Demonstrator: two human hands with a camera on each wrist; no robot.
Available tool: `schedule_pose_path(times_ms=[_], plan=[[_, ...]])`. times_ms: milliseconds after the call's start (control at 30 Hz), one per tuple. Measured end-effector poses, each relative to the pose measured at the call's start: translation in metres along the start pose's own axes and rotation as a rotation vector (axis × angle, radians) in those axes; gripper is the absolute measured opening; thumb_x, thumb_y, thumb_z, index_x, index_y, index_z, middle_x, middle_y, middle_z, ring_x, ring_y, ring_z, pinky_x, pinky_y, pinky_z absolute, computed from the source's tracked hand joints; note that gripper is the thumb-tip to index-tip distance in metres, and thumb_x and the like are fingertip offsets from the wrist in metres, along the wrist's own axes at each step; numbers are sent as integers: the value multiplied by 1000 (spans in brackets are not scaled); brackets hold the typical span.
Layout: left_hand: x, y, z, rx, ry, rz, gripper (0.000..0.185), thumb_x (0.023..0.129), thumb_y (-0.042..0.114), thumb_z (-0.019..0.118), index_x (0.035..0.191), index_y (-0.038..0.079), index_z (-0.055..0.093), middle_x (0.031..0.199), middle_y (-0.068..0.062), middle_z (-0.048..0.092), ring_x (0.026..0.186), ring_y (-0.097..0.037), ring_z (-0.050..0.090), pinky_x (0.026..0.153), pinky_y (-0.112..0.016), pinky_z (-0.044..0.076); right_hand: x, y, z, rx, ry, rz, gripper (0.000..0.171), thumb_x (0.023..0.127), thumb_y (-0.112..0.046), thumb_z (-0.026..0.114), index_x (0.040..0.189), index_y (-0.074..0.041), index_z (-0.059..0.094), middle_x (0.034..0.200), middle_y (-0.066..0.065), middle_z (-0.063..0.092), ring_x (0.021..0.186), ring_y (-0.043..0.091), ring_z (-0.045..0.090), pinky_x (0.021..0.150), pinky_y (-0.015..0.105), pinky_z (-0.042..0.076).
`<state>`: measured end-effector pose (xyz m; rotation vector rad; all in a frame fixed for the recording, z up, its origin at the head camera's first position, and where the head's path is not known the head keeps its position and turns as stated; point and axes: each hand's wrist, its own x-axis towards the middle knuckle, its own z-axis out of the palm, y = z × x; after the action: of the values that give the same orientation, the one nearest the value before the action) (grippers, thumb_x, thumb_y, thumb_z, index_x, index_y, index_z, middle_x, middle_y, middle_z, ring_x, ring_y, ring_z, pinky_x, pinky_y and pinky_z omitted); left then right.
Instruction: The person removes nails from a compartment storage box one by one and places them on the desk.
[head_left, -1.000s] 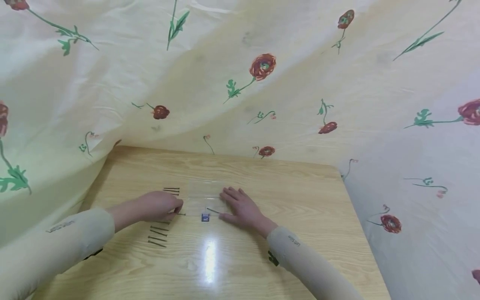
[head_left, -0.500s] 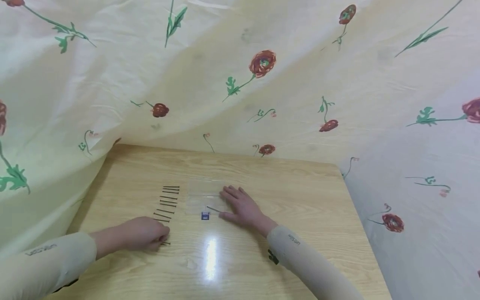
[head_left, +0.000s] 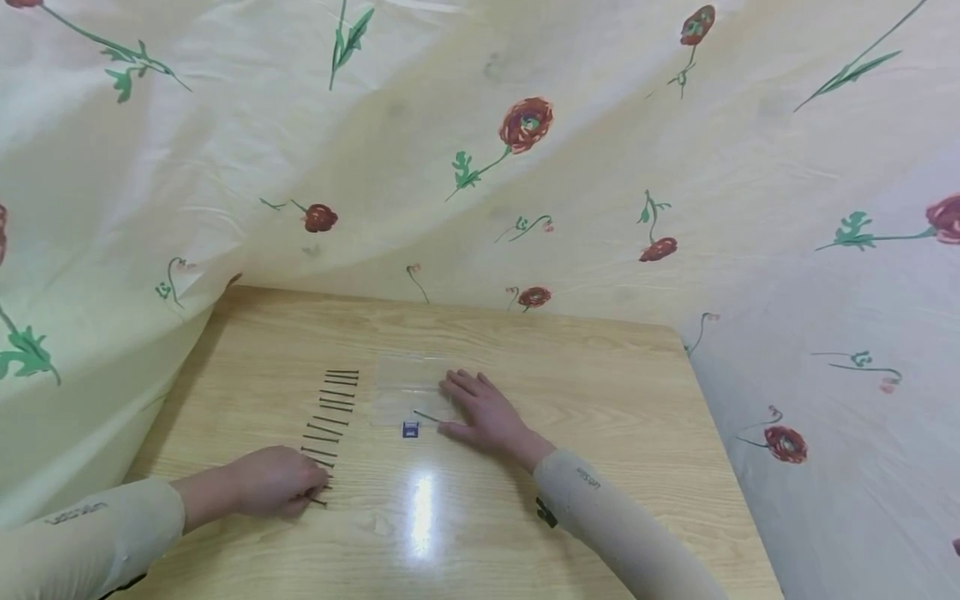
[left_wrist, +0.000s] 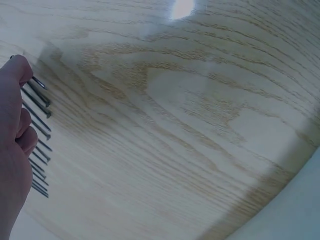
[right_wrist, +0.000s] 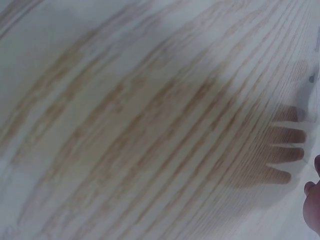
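Observation:
A row of several thin dark nails [head_left: 330, 417] lies on the wooden table [head_left: 570, 375], also seen as the nails [left_wrist: 37, 125] in the left wrist view. My left hand [head_left: 273, 483] is at the near end of the row, its curled fingertips [left_wrist: 20, 70] pinching one nail [head_left: 318, 501] against the tabletop. My right hand [head_left: 483, 412] lies flat with straight fingers on the right edge of a clear plastic bag [head_left: 405, 385]. One nail [head_left: 427, 417] rests on the bag by the thumb. A small dark blue piece [head_left: 410, 430] sits just in front of the bag.
A cream cloth printed with red flowers [head_left: 525, 125] hangs behind and on both sides of the table. A bright light glare [head_left: 422, 512] shines on the near tabletop. The right wrist view shows only wood grain, finger shadows and a sliver of the right hand [right_wrist: 313, 210].
My left hand has drawn back from beside the bag to the near end of the nail row, bringing a nail along. The right hand has stayed flat on the bag.

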<state>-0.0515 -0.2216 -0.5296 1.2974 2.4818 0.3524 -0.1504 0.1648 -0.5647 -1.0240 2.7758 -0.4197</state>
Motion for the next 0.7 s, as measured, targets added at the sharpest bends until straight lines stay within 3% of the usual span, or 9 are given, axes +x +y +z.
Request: schedule_pose_path(times_ms=[367, 700], plan=[[-3, -7, 9, -14, -15, -93, 31, 87, 8, 79, 77, 26, 56, 70, 20, 45, 62, 1, 38, 55, -22, 40, 1, 0, 1, 14, 7, -3, 78, 102, -57, 65, 163, -14, 43, 172, 9, 35, 160, 29, 29, 132, 48, 16], [-1, -9, 13, -49, 1, -77, 32, 84, 8, 76, 75, 27, 52, 69, 21, 41, 60, 3, 35, 53, -19, 33, 2, 2, 4, 13, -1, 10, 80, 102, -59, 64, 164, -15, 41, 173, 7, 33, 161, 26, 27, 132, 44, 12]])
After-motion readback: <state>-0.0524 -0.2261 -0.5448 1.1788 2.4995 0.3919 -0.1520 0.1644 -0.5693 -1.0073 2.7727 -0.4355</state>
